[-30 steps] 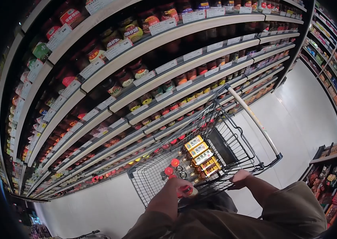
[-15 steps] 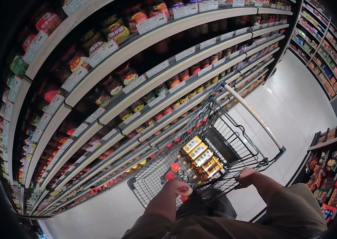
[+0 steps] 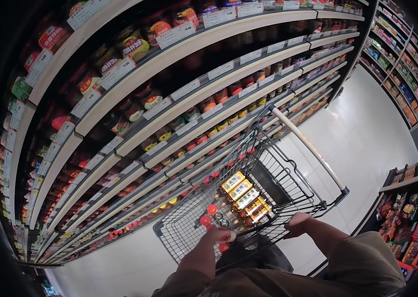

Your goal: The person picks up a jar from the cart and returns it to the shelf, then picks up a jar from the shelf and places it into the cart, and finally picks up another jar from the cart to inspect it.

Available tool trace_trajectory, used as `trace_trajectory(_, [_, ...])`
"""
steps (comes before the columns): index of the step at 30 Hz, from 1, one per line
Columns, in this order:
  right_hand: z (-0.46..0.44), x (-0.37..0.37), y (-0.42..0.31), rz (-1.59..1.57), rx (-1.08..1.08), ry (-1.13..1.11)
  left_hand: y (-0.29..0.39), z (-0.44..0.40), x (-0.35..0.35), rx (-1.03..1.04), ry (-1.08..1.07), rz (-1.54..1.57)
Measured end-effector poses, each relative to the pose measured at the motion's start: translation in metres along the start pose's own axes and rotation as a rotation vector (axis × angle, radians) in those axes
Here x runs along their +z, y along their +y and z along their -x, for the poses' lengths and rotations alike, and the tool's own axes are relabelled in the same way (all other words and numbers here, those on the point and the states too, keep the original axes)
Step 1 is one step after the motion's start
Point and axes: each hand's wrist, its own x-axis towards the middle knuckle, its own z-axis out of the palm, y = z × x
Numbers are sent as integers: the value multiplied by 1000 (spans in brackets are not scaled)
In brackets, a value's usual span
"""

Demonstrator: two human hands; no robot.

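My left hand is closed around a jar, low over the near side of the shopping cart. The fingers partly hide the jar, whose glass side shows beyond them. Jars with red lids stand beside this hand in the basket, along with some dark-lidded ones. To their right are several yellow-labelled bottle packs in a row. My right hand is closed on the near rim of the cart, with its fingertips partly hidden.
Long shelves of jars with price tags run along the left and far side, close to the cart. The cart's handle points to the upper right, over the pale tiled floor. A display of packaged food stands at the right.
The cart and shelves have shifted slightly left in view. My left hand has moved a little left with the jar still in it; the right hand stays at the rim.
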Motion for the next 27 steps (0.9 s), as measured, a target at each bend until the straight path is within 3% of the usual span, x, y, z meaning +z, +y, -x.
trace_trajectory(2, [0, -3, -2, 27, 21, -59, 8, 7, 9, -51, 99, 136])
trace_trajectory(3, [0, -2, -1, 25, 26, -60, 16, 12, 13, -74, 151, 53])
trace_trajectory(10, [-1, 7, 3, -29, 15, -30, 31, -28, 42, -4, 12, -194])
trace_trajectory(13, [1, 4, 3, -13, -22, -24, 53, -26, 58, 97, -10, -674])
trace_trajectory(14, [3, 1, 2, 7, -44, -34, 56, -24, 63, 99, 2, -680])
trace_trajectory(16, [0, 8, 6, 31, -92, -3, 70, 5, 74, 325, 63, -975])
trace_trajectory(20, [6, 1, 5, 38, -129, 24, 45, 18, 77, 463, 188, -864])
trace_trajectory(21, [8, 0, 5, 34, -134, 32, 31, 8, 71, 385, 51, -706])
trace_trajectory(24, [6, 10, 6, 35, -125, 42, 33, 59, 67, 307, 134, -658])
trace_trajectory(26, [12, -1, 2, 48, -113, -13, 1, 44, 53, 163, 110, -662])
trace_trajectory(27, [16, -10, -1, 62, -89, -47, 18, 82, 56, 172, 60, -602])
